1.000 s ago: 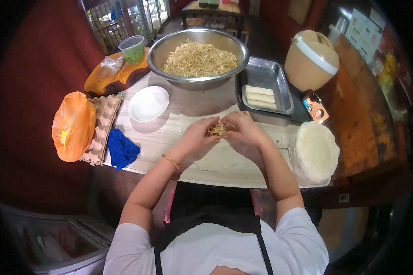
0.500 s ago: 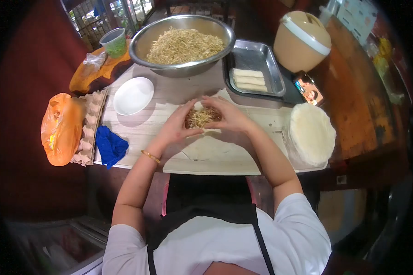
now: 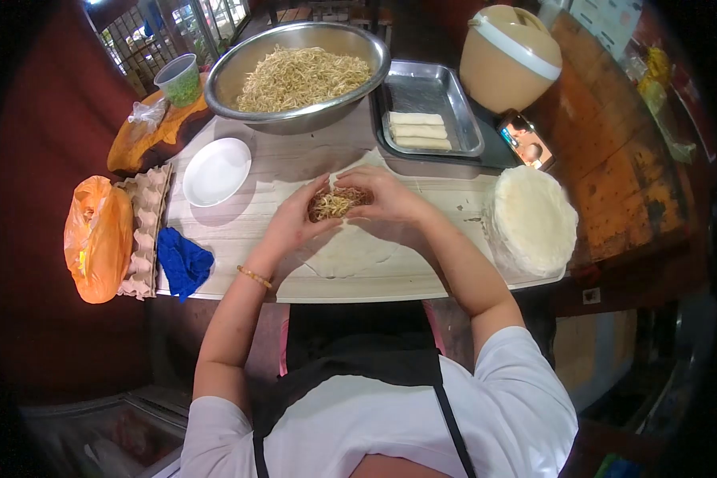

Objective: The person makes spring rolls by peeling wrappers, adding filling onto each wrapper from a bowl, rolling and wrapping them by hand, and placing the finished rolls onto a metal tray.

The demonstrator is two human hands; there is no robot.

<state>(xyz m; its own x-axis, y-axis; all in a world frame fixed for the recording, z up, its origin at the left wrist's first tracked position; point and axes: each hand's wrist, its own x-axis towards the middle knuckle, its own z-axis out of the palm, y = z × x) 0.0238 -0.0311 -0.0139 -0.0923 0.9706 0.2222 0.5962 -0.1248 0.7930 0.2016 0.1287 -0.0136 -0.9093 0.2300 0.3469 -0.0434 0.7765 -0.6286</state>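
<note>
While hands curve around it, sprout filling (image 3: 338, 204) sits on wrapper (image 3: 344, 255) at bench (image 3: 418, 279). Left hand (image 3: 297, 219) cupped at filling's nine o'clock, right hand (image 3: 390, 199) at three, fingers bent, thumbs on near side. From filling: white bowl (image 3: 217, 173) toward ten o'clock, metal bowl (image 3: 311, 117) of sprouts between eleven and twelve, tray (image 3: 446, 94) with pale rolls (image 3: 419, 131) between one and two, wrapper stack (image 3: 535, 219) at three.
</note>
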